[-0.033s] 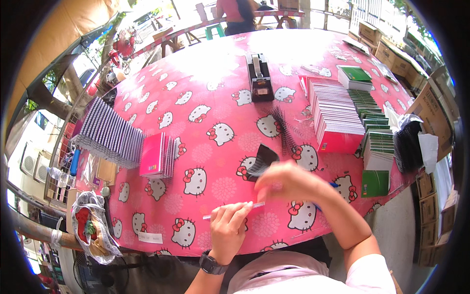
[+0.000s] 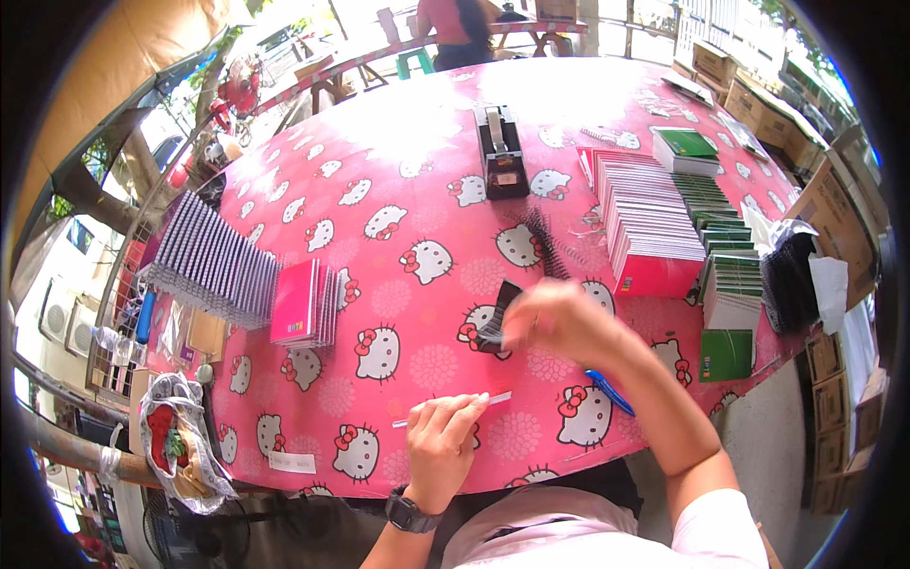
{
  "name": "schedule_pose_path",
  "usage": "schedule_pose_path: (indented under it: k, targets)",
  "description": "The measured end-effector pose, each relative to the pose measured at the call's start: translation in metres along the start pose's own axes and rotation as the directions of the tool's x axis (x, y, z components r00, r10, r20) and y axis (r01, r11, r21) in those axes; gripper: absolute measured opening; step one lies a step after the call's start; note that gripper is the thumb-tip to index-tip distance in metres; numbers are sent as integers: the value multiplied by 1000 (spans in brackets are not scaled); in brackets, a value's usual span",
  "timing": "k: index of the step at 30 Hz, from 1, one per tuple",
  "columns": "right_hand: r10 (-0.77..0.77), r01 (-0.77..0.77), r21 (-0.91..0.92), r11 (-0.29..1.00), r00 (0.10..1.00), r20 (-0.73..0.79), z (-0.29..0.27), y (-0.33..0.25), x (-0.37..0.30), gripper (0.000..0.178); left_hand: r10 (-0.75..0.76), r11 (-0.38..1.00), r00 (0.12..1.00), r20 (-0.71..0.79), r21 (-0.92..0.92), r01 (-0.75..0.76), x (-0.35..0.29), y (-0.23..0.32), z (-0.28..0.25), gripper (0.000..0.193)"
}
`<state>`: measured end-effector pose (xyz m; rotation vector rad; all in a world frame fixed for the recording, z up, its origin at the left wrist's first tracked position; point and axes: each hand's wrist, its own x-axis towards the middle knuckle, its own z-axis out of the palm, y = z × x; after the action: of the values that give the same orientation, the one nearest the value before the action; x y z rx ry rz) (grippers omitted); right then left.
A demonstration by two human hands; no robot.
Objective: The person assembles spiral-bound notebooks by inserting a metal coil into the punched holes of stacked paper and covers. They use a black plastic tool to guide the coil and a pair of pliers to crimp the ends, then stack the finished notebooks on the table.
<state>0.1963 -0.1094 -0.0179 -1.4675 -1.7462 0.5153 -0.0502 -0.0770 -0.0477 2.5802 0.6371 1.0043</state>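
Note:
My left hand [image 2: 442,438], with a dark watch on its wrist, is closed on a thin pink-and-white strip [image 2: 500,398]; it looks like a booklet seen edge-on. My right hand [image 2: 555,318] is smeared by motion beside a dark curved bundle [image 2: 505,305] that resembles black binding coils. Its fingertips and anything in them cannot be made out. Behind that hand lie loose black spiral coils [image 2: 538,232]. A blue-handled tool [image 2: 609,392], partly under my right forearm, rests on the pink patterned table cover [image 2: 417,313].
Spiral notebooks stand in a long row [image 2: 210,261] and a pink stack [image 2: 303,302] at left. Pink notebooks [image 2: 649,213] and green notebooks [image 2: 727,354] fill the right. A black tape dispenser [image 2: 500,152] stands farther back. A person [image 2: 458,33] sits beyond the table.
My right hand has shifted up and away from me, uncovering more of the blue-handled tool. My left hand and its strip stay in place.

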Motion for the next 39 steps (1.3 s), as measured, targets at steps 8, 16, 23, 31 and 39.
schedule_pose_path:
  k: [8, 16, 23, 31, 39]
  targets:
    - [255, -507, -504, 699, 835, -487, -11, 111, 45, 25, 54, 998, 998, -40, 23, -53, -3, 2, -1, 31]
    - [208, -399, -216, 891, 782, -588, -45, 73, 28, 23, 58, 998, 995, -86, -30, -61, 7, -1, 5, 31]
    - [314, -307, 323, 895, 949, 31, -15, -26, -35, 34, -62, 997, 998, -28, -41, 61, 13, 3, 0, 25]
    - [124, -137, 260, 956, 990, 63, 15, -18, -66, 20, -52, 998, 998, -35, -42, 51, 15, 4, 5, 25]
    - [64, -73, 280, 957, 997, 39, 18, -21, -55, 21, -37, 998, 999, 2, -42, 37, 13, 2, 2, 24]
